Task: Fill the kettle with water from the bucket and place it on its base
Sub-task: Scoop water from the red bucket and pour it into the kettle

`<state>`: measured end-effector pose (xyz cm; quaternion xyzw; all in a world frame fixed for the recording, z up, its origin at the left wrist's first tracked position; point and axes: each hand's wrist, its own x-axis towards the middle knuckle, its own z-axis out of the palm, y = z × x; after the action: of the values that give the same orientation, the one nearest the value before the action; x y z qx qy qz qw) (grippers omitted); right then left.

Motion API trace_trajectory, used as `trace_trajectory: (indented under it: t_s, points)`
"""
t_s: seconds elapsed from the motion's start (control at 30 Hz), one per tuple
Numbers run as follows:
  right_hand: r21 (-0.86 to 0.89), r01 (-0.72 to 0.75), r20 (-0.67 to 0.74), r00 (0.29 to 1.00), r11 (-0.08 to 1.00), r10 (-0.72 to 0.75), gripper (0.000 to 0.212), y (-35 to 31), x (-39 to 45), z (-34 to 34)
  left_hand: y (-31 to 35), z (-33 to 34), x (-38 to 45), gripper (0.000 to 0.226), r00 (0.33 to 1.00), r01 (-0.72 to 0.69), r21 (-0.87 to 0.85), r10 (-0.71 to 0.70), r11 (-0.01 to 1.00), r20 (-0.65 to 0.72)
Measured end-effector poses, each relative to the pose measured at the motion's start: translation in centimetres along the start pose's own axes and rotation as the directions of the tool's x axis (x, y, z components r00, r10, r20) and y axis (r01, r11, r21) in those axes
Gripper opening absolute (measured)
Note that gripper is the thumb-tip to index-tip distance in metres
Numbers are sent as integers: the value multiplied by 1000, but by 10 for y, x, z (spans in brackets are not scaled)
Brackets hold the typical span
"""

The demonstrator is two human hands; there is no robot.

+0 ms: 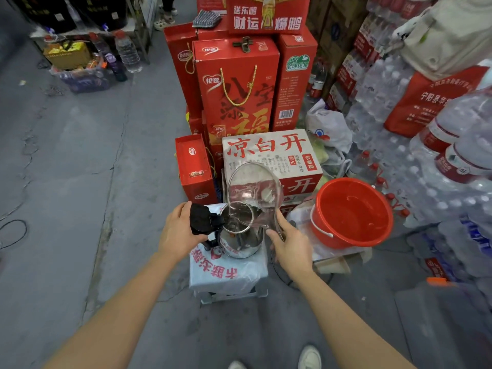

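Grey concrete floor fills the shop, and a small stool with a white printed cover (213, 275) stands near the middle of it. On that stool sits the kettle (241, 241), round and shiny like a mirror, with its mouth open at the top. I cannot see its base from here.

Left hand (179, 234) has its fingers wrapped around the black handle and lid part (203, 219), holding the lid back. Right hand (291, 242) has its fingers pinched on the rim of a clear scoop (254, 194). That scoop is see-through plastic, wide and curved, and it is tipped over the kettle mouth so water can run in.

To pour well, I think the low lip of the scoop should stay right over the hole and tip slowly, so nothing splashes onto the stool cover. The left hand should keep the kettle steady. More scoops may be needed.

Just to the right is the bucket (351, 211), red smooth plastic with a white handle, and a little water lies at the bottom. Behind the kettle is a white box with big red writing (269, 150). Farther back stand tall red gift boxes (234, 86). Packs of water bottles (399, 102) are piled on the far right
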<state>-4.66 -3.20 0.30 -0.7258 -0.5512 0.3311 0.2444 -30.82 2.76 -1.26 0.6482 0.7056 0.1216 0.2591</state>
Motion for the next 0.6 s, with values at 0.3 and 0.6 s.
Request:
trace_trajectory:
  t_s: [0.3,0.6]
  points:
    - [513,-197,-210,915,835,345,58,92,-17,-118,10,13,-2,82,993,37,-10,-38,999,-112]
    - [-564,-237,-108,971,791,214,68,174,49,-161,12,32,3,81,968,153,67,-136,986,-210]
